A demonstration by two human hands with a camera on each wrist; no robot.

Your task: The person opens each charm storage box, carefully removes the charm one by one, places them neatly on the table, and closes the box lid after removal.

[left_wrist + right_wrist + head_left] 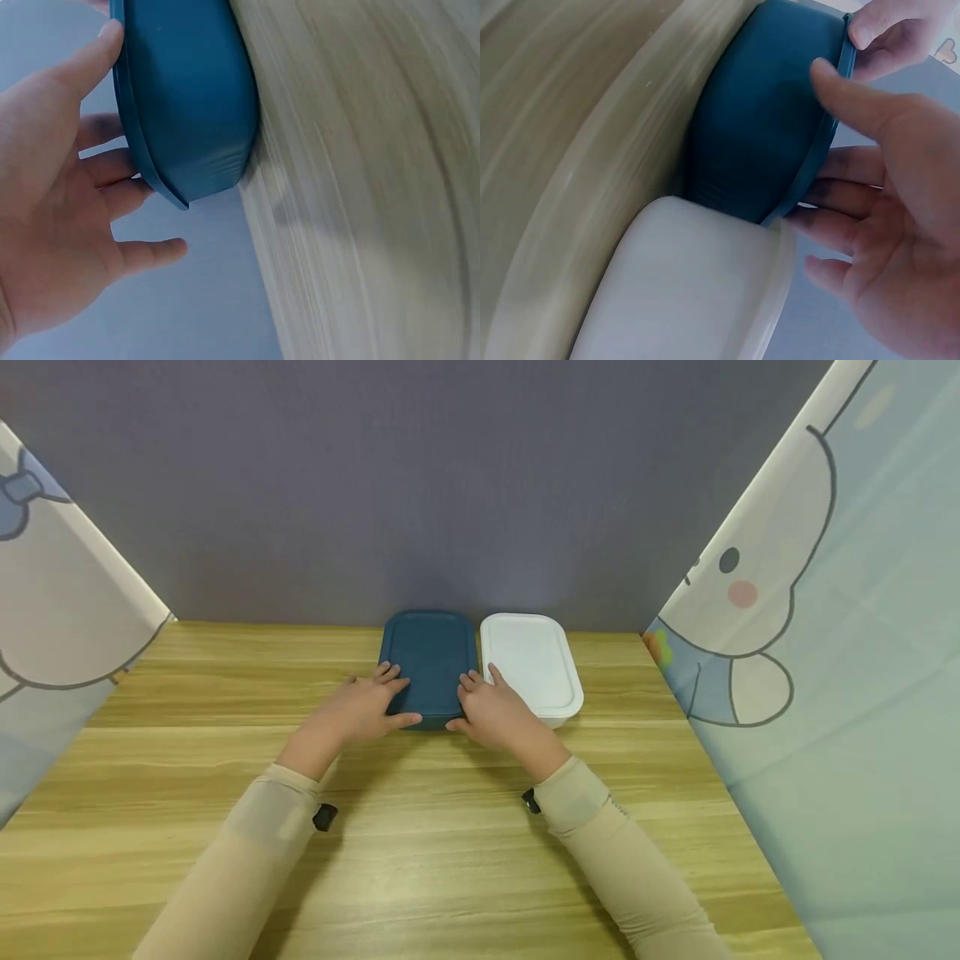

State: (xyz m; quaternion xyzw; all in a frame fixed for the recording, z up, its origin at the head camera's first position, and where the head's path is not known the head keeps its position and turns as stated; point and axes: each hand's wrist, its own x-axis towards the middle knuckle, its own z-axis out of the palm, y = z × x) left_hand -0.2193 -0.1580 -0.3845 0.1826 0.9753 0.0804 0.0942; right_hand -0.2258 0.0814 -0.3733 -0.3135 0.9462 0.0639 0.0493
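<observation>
A dark blue lidded food container (429, 652) stands on the table against the grey back panel. My left hand (360, 706) grips its near left corner; in the left wrist view the thumb lies on the rim and the little finger sticks out free. At the near right corner my right hand (493, 714) holds the same container, its thumb (832, 82) on the front wall and several fingers behind the lid's edge. Close beside it on the right is a white lidded container (528, 660), partly covered by the right hand in the head view.
Wood-grain table (420, 860) spreads in front of both containers. A grey panel (420, 485) rises right behind them. Printed cloth sides with cartoon figures flank the table, the right cloth (825, 810) and the left cloth (67, 593).
</observation>
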